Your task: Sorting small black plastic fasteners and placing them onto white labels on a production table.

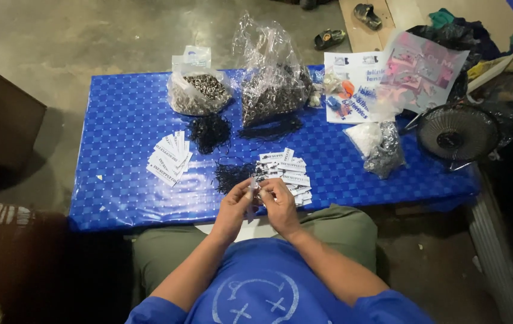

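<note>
A small white paper tag (255,186) is pinched between the fingertips of the left hand (236,207) and the right hand (278,204), both closed on it, at the table's (118,120) near edge, 6 o'clock. A loose pile of black strings (230,175) lies just beyond at 11 o'clock of the hands; a stack of white tags (289,174) sits at 1 o'clock, touching range. Whether a string is already held cannot be told. The tag is best kept steady by one hand while the other does the fine work, with hands kept low over the blue cloth.
</note>
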